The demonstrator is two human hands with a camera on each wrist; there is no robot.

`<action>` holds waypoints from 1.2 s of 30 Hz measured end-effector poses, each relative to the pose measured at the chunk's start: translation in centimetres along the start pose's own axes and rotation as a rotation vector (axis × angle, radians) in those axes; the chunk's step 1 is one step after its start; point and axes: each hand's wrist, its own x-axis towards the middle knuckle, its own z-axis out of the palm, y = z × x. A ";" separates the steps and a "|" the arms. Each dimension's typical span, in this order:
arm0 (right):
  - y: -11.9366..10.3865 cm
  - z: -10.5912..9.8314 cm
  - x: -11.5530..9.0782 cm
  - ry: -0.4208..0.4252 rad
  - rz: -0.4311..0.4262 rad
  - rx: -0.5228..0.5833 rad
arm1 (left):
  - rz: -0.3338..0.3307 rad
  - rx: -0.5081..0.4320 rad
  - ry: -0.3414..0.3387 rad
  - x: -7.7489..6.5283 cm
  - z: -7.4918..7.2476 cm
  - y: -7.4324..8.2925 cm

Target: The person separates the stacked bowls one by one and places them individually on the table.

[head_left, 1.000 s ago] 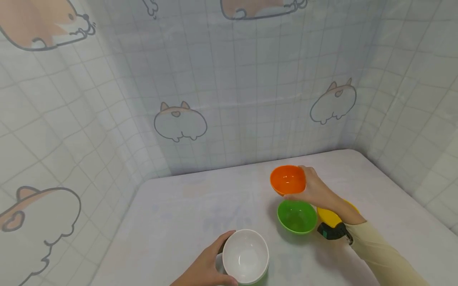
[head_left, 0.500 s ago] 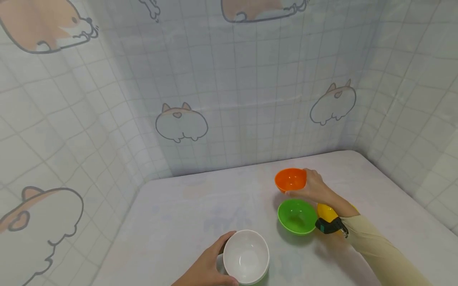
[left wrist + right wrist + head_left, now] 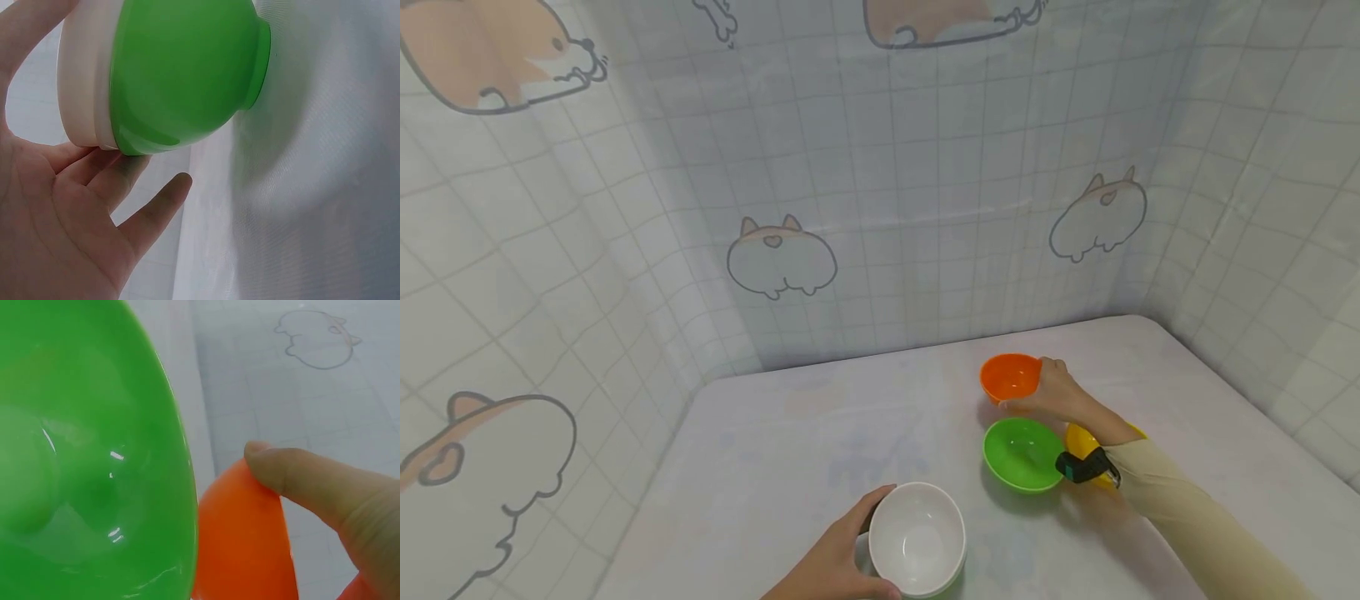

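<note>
The right hand (image 3: 1052,396) pinches the orange bowl (image 3: 1007,377) beyond the green bowl (image 3: 1024,457); the left hand (image 3: 835,554), well apart, grips the white bowl (image 3: 917,537). Both held bowls look light, stiff, slick, best pinched near the rim.

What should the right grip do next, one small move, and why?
Probably ease the orange bowl straight down onto the table before letting go. The right grip holds its side just beyond the green bowl, and I cannot tell whether its base touches the table. The left grip holds the white bowl, so it could likely wait.
</note>
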 end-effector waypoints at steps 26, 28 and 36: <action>1.0 1.4 1.0 -0.095 0.100 -0.034 | -0.071 -0.081 -0.032 0.1 -0.2 0.0; 1.1 1.4 1.0 -0.102 0.106 -0.027 | -0.071 -0.085 -0.033 0.1 -0.2 -0.1; 0.9 1.3 1.0 -0.143 0.136 -0.028 | -0.086 -0.093 -0.038 0.2 -0.4 -0.1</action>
